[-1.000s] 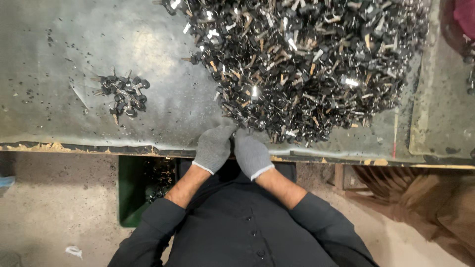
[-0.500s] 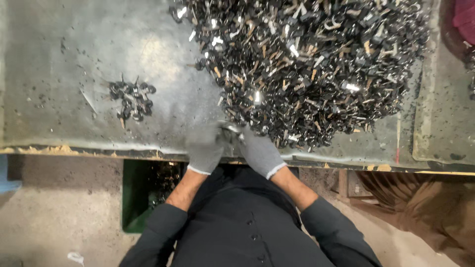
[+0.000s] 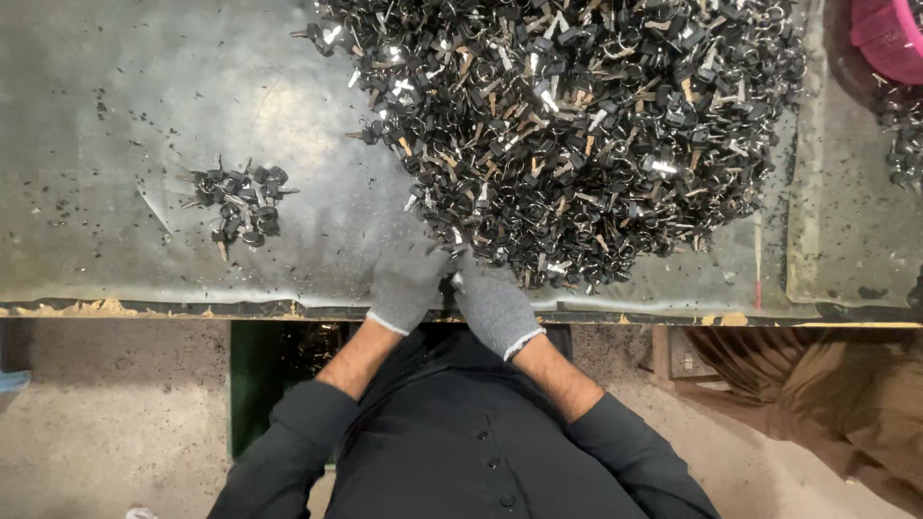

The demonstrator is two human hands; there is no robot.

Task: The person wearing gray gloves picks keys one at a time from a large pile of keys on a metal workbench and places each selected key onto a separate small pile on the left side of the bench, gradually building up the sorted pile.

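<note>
A big heap of black-headed keys [image 3: 577,125] covers the middle and right of a grey metal table [image 3: 125,106]. A small cluster of the same keys [image 3: 240,204] lies apart on the left. Both my hands wear grey gloves and meet at the heap's near edge. My left hand [image 3: 409,281] is slightly blurred, with its fingers curled. My right hand [image 3: 492,306] touches it. Between their fingertips shows a small dark key [image 3: 450,281], pinched by both hands.
A pink tub [image 3: 889,34] stands at the table's far right corner, with more keys [image 3: 904,135] below it. Under the table's front edge [image 3: 144,309] stands a green bin [image 3: 252,380]. A person in brown clothing [image 3: 846,404] is at the right.
My hands stay together at the heap's near edge, the left one shifting a little. The view has dropped slightly toward the table.
</note>
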